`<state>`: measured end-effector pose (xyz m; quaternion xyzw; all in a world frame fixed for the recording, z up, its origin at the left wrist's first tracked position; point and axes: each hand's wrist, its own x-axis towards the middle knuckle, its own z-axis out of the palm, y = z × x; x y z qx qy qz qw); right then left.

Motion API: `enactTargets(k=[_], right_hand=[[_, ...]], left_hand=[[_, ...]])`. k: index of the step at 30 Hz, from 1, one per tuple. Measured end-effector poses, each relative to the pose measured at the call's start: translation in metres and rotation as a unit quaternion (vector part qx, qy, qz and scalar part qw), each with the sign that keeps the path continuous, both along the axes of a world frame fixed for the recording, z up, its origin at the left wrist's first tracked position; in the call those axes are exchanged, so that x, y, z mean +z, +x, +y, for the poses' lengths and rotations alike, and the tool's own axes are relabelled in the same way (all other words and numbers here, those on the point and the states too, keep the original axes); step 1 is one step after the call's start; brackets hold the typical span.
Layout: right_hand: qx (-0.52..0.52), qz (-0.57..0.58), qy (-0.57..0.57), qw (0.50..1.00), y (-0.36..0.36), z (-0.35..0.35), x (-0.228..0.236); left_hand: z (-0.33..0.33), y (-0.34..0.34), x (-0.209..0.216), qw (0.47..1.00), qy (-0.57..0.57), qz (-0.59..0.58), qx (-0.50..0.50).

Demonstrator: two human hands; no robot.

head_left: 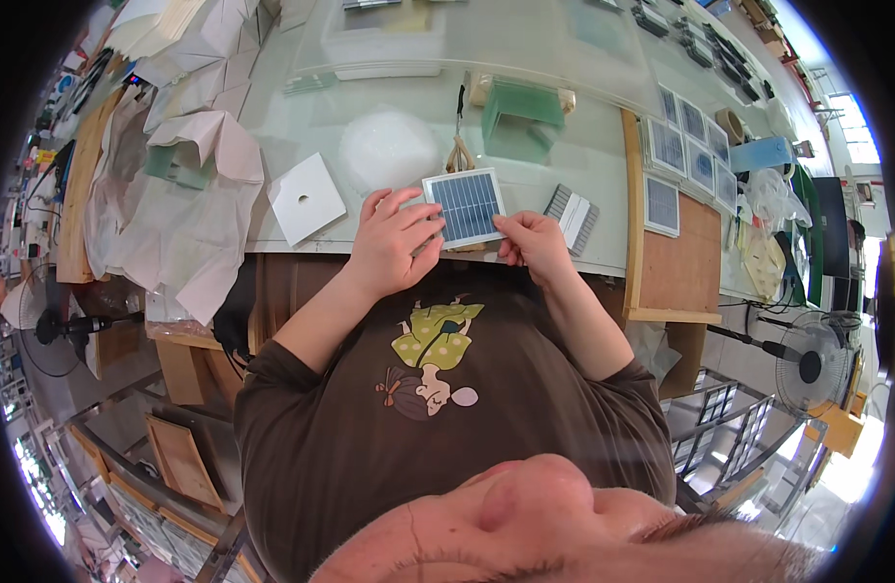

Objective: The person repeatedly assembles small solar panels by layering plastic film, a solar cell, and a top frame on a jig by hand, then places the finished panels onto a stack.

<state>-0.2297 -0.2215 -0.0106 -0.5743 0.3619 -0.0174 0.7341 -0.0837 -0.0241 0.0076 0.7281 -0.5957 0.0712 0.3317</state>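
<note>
A small square solar panel with dark blue cells and a white frame lies at the near edge of the glass-topped table. My left hand grips its left edge, fingers curled over the frame. My right hand pinches its lower right corner. Behind the panel lie scissors with tan handles.
A white square sheet lies left of my hands, and a stack of ribbed grey strips lies to the right. More solar panels sit on a wooden board at right. Green blocks, crumpled white paper and a fan surround the spot.
</note>
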Motion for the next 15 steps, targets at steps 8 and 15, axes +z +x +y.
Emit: enactTargets(k=[8, 15], right_hand=[[-0.116, -0.053, 0.019, 0.992, -0.036, -0.015, 0.008], [-0.353, 0.020, -0.270, 0.896, -0.151, -0.173, 0.025]], left_hand=[[-0.013, 0.009, 0.007, 0.996, -0.058, 0.058, -0.034], [-0.010, 0.072, -0.012, 0.985, 0.046, -0.063, 0.154]])
